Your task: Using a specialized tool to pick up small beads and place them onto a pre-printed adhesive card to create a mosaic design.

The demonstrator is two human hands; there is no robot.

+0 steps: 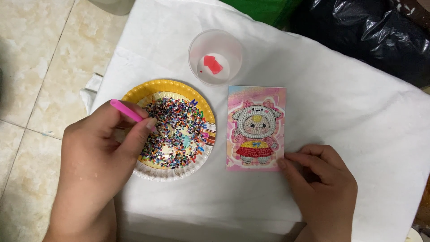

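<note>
My left hand [96, 157] grips a pink pen-like stick [126, 110], its tip reaching into the heap of small multicoloured beads [177, 132] on a yellow-rimmed paper plate [163, 86]. My right hand [320, 183] rests on the white cloth, fingertips pressing the lower right corner of a pink picture card [256, 128] showing a cartoon figure partly covered in beads. The card lies just right of the plate.
A clear plastic cup [215, 57] holding a red square piece stands behind the plate and card. A white cloth [340, 98] covers the table. Black plastic bags [371, 31] lie at the back right, green material beside them. Tiled floor [36, 67] is on the left.
</note>
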